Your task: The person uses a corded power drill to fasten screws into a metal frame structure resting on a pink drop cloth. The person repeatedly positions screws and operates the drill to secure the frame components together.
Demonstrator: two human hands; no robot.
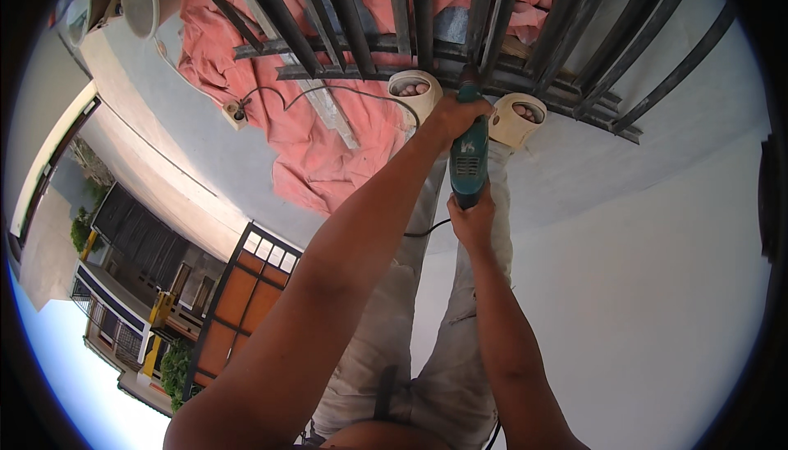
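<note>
A teal power drill [469, 159] is held in both my hands, its front end toward the dark metal bars. My left hand [454, 119] wraps round the front part, just behind the chuck. My right hand [474, 216] is closed round the rear end, where the grip is mostly hidden. The drill's nose meets the lower rails of a dark metal grille [394, 54]; whether the tip touches the metal, I cannot tell. A black cord [428, 230] runs from near the drill's back past my leg.
My feet in cream open-toed footwear [417, 105] stand close to the grille's edge. A crumpled pink-red sheet [328, 167] covers the ground at left, with a metal strip [332, 118] on it. A small socket box [235, 114] with a cable and a bucket [141, 3] sit further left.
</note>
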